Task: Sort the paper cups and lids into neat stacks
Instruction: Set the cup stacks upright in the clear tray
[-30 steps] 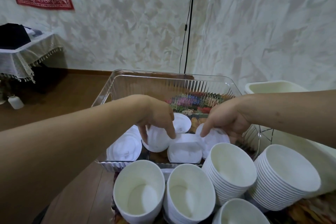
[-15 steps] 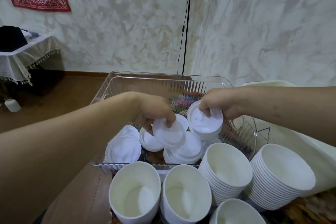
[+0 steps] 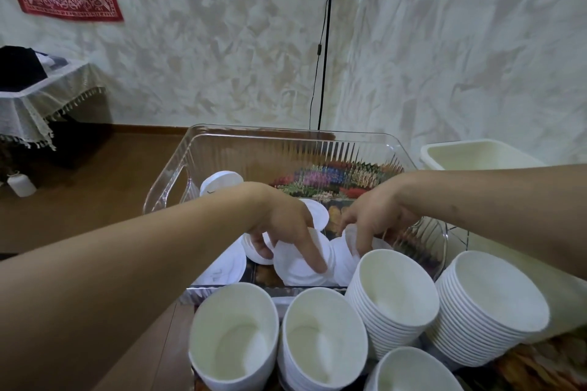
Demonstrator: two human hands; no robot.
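A clear plastic bin [image 3: 222, 143] holds loose white lids. My left hand [image 3: 282, 222] reaches into it and pinches a white lid [image 3: 295, 267] between thumb and fingers, over a heap of lids near the front wall. My right hand [image 3: 371, 219] is just to its right, fingers curled down over the edge of tilted lids [image 3: 344, 255]. More lids lie flat at the front left [image 3: 225, 267], at the back left [image 3: 220, 182] and behind my left hand [image 3: 319, 214]. Several stacks of white paper cups [image 3: 394, 298] stand in front of the bin.
A cream tub [image 3: 476, 155] stands at the back right, with a wire rack [image 3: 454, 232] beside the bin. A black cable [image 3: 324, 57] runs down the wall. A cloth-covered side table [image 3: 38, 98] and a white bottle [image 3: 20, 184] are at the far left.
Both hands have dropped from above the bin back down among the lids. The lids in my right hand came down from the raised position to the front right of the bin.
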